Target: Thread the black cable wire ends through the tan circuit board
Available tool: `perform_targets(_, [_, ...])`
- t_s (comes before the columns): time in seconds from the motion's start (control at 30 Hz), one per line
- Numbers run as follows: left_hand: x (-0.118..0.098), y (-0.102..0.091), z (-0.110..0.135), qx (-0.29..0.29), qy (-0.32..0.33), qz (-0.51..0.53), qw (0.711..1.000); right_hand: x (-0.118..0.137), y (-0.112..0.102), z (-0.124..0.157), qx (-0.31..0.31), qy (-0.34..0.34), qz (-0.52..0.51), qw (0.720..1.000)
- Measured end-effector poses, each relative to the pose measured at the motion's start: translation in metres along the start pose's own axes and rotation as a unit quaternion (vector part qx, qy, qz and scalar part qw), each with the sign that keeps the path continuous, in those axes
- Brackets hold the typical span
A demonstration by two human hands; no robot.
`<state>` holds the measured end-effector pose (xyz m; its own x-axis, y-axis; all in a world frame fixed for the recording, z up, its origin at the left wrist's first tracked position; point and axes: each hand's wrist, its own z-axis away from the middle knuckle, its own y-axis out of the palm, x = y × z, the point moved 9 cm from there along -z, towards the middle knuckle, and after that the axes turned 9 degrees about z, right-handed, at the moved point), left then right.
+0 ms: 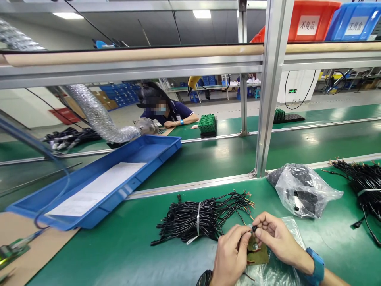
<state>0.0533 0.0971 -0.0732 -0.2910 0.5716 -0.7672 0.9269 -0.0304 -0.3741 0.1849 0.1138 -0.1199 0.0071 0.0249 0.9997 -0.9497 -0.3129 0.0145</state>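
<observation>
a small black part (254, 228) is pinched between the fingertips of both hands at the near edge of a green bench (133, 246), just above a small green board (256, 254) that is steadied underneath. the left hand (230, 254) is closed on the part from the left with thumb and forefinger pressed together; the right hand (275, 236), a blue band at its wrist, is closed on it from the right. the step in hand is judged to be the fitting of the part, likely a lead's end, to the board; whether it is already seated cannot be told. the next move would call for a fine, steady push with the board kept from tilting. just left of the hands a tied bundle of black wires (202, 216) is laid, bare ends to the right. a clear bag (300, 190) of dark parts is seen to the far right, more wires (363, 186) beyond it. a blue tray (101, 178) lined with a white sheet is propped at the left. across the far belt, another person (166, 111) is bent over a bench beside a green rack (207, 124).
</observation>
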Motion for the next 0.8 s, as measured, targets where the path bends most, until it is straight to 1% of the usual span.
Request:
perform_targets(0.13, [-0.001,0.001,0.000,0.008,0.010,0.002,1.000,0.001,0.002,0.000,0.004,-0.009,-0.012,1.000])
perform_targets(0.33, [-0.002,0.004,0.000,0.024,0.014,-0.007,1.000,0.002,0.004,0.000,0.016,-0.014,-0.002,1.000])
perform_targets(0.4, [-0.003,0.004,0.000,0.029,0.013,-0.015,0.999,0.004,0.003,0.000,0.017,-0.020,0.023,0.999])
perform_targets(0.47, [-0.004,0.005,0.000,0.036,0.011,-0.030,0.999,0.009,0.002,0.002,0.013,-0.033,0.071,0.997])
perform_targets(0.57, [-0.003,0.007,0.000,0.050,0.008,-0.056,0.997,0.016,-0.002,0.003,0.003,-0.058,0.161,0.985])
perform_targets(0.63, [-0.003,0.008,0.000,0.058,0.008,-0.068,0.996,0.019,-0.003,0.003,0.003,-0.066,0.197,0.978])
perform_targets(0.8, [0.000,0.009,0.001,0.071,0.002,-0.085,0.994,0.016,-0.003,0.001,0.004,-0.051,0.174,0.983])
